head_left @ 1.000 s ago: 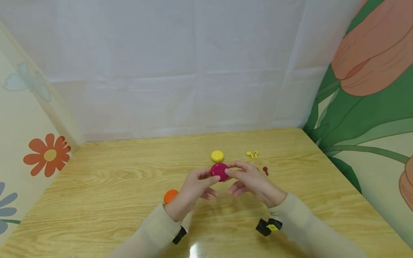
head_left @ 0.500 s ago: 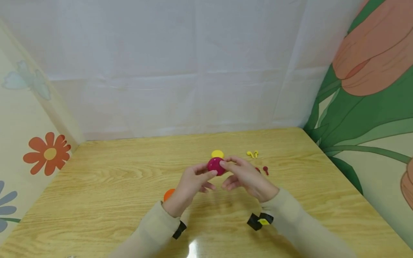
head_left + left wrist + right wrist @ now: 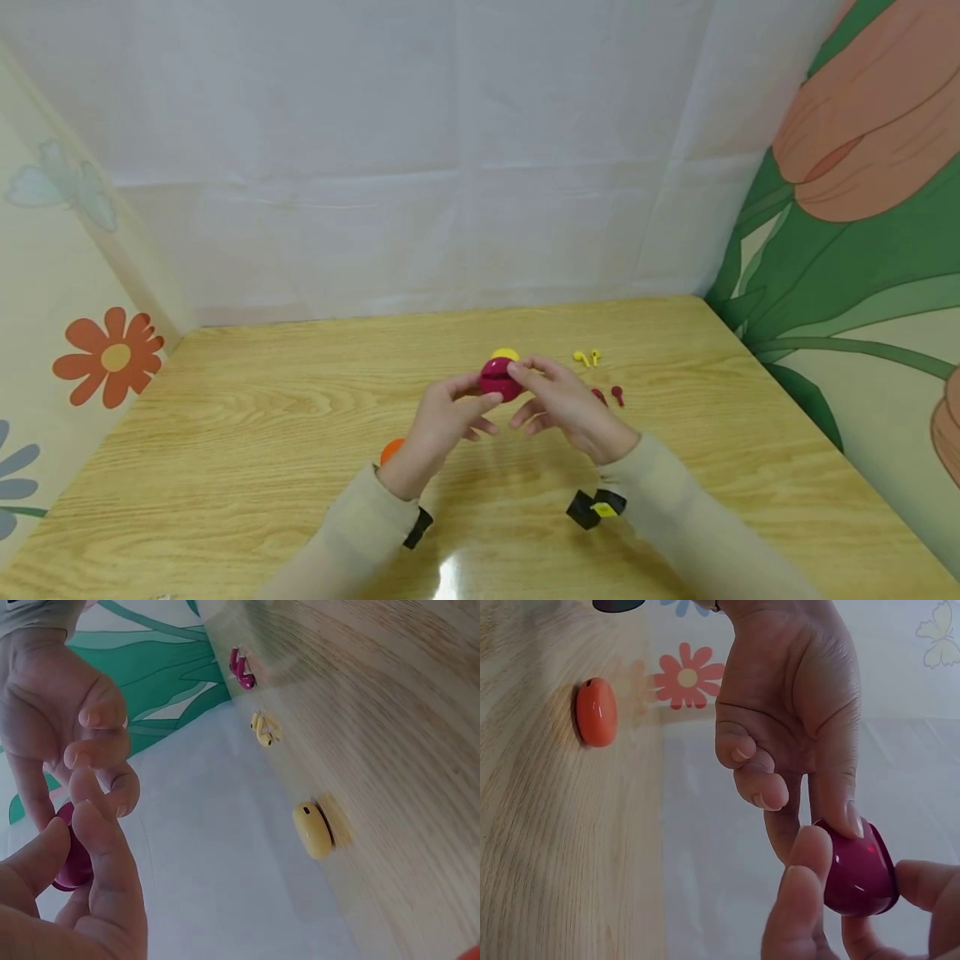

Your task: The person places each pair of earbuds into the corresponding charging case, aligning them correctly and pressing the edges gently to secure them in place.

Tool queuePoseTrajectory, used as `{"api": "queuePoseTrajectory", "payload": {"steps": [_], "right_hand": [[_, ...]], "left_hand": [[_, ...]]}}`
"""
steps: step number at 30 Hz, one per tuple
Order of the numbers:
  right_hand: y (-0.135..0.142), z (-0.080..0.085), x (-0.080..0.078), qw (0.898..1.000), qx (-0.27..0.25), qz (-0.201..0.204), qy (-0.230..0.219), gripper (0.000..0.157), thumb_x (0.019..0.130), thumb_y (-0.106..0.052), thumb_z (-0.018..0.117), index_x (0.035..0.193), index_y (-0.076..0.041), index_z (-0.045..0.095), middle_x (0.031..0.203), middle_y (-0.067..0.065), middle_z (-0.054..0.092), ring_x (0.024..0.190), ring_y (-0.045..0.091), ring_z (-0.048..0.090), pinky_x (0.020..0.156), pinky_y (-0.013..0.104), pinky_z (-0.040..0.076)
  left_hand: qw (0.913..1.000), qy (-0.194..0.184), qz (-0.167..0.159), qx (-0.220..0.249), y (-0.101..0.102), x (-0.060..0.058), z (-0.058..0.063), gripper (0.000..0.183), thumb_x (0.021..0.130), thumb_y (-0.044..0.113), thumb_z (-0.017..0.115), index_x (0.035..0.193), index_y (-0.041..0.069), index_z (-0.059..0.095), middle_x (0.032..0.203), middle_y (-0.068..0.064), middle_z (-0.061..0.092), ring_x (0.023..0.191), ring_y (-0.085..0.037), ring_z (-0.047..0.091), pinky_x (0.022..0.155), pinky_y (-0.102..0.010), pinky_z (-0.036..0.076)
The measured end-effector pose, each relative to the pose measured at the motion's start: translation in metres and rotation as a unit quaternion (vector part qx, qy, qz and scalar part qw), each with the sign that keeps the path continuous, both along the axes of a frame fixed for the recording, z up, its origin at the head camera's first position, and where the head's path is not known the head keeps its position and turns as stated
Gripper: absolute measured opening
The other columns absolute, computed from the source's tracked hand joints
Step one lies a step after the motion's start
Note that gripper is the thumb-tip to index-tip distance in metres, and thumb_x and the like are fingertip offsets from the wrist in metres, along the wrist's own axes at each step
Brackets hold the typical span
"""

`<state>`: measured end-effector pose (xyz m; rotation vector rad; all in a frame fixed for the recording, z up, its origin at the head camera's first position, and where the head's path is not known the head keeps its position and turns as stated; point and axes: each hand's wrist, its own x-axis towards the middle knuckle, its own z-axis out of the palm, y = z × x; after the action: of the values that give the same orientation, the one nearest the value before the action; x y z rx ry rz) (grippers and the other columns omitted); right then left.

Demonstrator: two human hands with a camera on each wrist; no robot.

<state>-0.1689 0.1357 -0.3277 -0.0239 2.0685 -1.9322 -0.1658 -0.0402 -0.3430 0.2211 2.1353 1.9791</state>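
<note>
Both hands hold a round, glossy magenta earbud case (image 3: 501, 388) above the table. My left hand (image 3: 442, 421) pinches it between thumb and fingers at its left side. From the right, my right hand (image 3: 576, 414) grips its upper edge with thumb and forefinger, other fingers loosely bent. A dark gap runs across the case in the head view, its lid partly raised; the inside is hidden. In the right wrist view a small red glow shows on the case (image 3: 861, 874). Beyond the right hand lie magenta earbuds (image 3: 617, 395), one partly covered by that hand.
Behind the held case sits a yellow earbud case (image 3: 506, 354), with two yellow earbuds (image 3: 582, 358) to its right. An orange earbud case (image 3: 392, 450) stands beside the left forearm, partly hidden. All lie on a wood-grain table (image 3: 285, 400) with a white sheet (image 3: 322, 233) behind.
The hands have carried the magenta case slightly up and left, over the yellow case. Its smooth closed top now shows a dark gap, the lid having lifted.
</note>
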Motion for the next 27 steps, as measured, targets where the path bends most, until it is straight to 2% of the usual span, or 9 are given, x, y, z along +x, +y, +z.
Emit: {"api": "queuePoseTrajectory", "payload": {"steps": [7, 10, 17, 23, 27], "right_hand": [[0.000, 0.000, -0.003, 1.000, -0.003, 0.002, 0.003, 0.051, 0.102, -0.039, 0.047, 0.134, 0.001, 0.050, 0.105, 0.011, 0.063, 0.061, 0.014, 0.063, 0.055, 0.025, 0.052], [0.000, 0.000, -0.004, 1.000, -0.006, 0.003, 0.005, 0.054, 0.102, -0.040, 0.046, 0.136, 0.002, 0.049, 0.104, 0.011, 0.064, 0.061, 0.014, 0.063, 0.055, 0.025, 0.052], [0.004, 0.001, -0.005, 1.000, 0.011, 0.010, 0.019, 0.056, 0.102, -0.040, 0.047, 0.135, 0.005, 0.049, 0.098, 0.011, 0.064, 0.062, 0.013, 0.063, 0.057, 0.026, 0.054], [0.014, 0.005, -0.007, 0.998, 0.049, 0.004, 0.035, 0.048, 0.102, -0.038, 0.047, 0.120, 0.006, 0.055, 0.092, 0.012, 0.062, 0.062, 0.015, 0.062, 0.056, 0.025, 0.052], [0.026, 0.009, -0.010, 0.996, 0.072, -0.004, 0.045, 0.043, 0.102, -0.033, 0.048, 0.119, 0.007, 0.054, 0.089, 0.011, 0.062, 0.062, 0.014, 0.062, 0.056, 0.025, 0.051]], "left_hand": [[1.0000, 0.008, -0.001, -0.002, 0.001, -0.001, -0.001, 0.031, 0.091, 0.011, 0.068, 0.120, 0.000, 0.066, 0.111, -0.012, 0.065, 0.065, -0.019, 0.069, 0.059, -0.029, 0.052], [0.9999, 0.015, 0.000, 0.000, 0.002, -0.001, -0.002, 0.029, 0.091, 0.010, 0.068, 0.118, -0.002, 0.067, 0.110, -0.012, 0.065, 0.065, -0.018, 0.069, 0.059, -0.029, 0.052], [0.9997, 0.025, 0.007, 0.002, 0.002, -0.002, -0.003, 0.030, 0.090, 0.009, 0.069, 0.116, -0.005, 0.066, 0.108, -0.013, 0.065, 0.064, -0.019, 0.069, 0.058, -0.028, 0.051], [0.9998, 0.011, 0.013, 0.005, 0.001, -0.003, -0.003, 0.031, 0.091, 0.010, 0.069, 0.118, -0.004, 0.065, 0.112, -0.014, 0.065, 0.065, -0.019, 0.070, 0.060, -0.030, 0.053], [0.9998, 0.005, 0.017, 0.005, -0.002, -0.004, -0.004, 0.034, 0.091, 0.012, 0.068, 0.121, -0.004, 0.064, 0.113, -0.014, 0.066, 0.066, -0.019, 0.070, 0.061, -0.030, 0.053]]}}
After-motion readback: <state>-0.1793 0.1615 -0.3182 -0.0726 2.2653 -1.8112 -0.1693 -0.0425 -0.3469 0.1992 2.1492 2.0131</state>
